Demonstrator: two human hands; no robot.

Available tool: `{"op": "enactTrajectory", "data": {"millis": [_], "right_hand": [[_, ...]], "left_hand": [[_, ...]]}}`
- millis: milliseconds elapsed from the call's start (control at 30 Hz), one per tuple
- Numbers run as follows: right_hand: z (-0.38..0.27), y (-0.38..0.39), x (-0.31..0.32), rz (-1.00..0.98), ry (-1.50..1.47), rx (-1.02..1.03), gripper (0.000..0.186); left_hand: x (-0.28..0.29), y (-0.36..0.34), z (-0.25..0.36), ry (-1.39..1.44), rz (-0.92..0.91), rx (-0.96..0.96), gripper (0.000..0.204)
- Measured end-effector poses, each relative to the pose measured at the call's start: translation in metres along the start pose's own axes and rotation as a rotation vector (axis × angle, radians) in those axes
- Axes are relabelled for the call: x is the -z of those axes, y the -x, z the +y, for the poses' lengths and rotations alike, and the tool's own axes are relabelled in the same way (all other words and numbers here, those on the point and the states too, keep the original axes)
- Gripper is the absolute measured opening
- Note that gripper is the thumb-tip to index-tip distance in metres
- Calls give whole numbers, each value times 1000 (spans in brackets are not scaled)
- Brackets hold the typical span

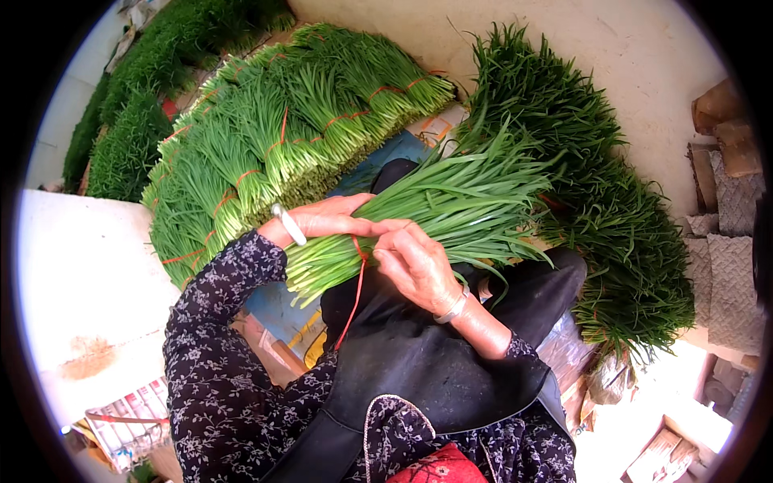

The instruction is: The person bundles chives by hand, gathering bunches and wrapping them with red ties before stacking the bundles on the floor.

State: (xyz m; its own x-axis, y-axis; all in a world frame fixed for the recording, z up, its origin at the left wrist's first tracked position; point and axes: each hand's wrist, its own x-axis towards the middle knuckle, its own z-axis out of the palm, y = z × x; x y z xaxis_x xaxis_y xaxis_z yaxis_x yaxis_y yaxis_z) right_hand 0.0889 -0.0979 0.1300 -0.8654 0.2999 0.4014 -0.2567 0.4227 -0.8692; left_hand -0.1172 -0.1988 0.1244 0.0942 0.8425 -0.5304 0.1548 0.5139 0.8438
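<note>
A bundle of garlic chives (459,201) lies across my lap, its pale cut stems (318,266) to the left and its green leaves to the right. My left hand (334,217), with a silver bangle at the wrist, is closed over the top of the bundle near the stems. A thin red tie (354,298) runs across the stems, and one loose end hangs down over my dark apron (403,346). My right hand (419,266) is closed in a pinch against the bundle, close to the tie and the left fingers. What its fingertips hold is hidden.
Red-tied chive bundles (298,105) stand packed in a curved row beyond my hands. More dark green chives (596,193) are heaped along the wall at right, others (129,145) at far left. A white surface (88,282) stands at left. Folded quilted material (729,266) lies far right.
</note>
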Motion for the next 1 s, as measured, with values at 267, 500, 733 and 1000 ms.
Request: {"op": "enactTrajectory", "data": {"millis": [267,500,733,1000], "right_hand": [[-17,17,-24,-272,-296,-183,7],[-36,32,12,-667,-257,-104,11],[-26,42,104,-445,328,-426,21],[-26,-14,66,163,408,-294,37]], "left_hand": [[-9,-4,-23,272,131,11,81],[-17,-17,-1,523,243,-200,66],[-38,-36,26,454,688,-638,73],[-81,-57,43,604,859,-759,73]]}}
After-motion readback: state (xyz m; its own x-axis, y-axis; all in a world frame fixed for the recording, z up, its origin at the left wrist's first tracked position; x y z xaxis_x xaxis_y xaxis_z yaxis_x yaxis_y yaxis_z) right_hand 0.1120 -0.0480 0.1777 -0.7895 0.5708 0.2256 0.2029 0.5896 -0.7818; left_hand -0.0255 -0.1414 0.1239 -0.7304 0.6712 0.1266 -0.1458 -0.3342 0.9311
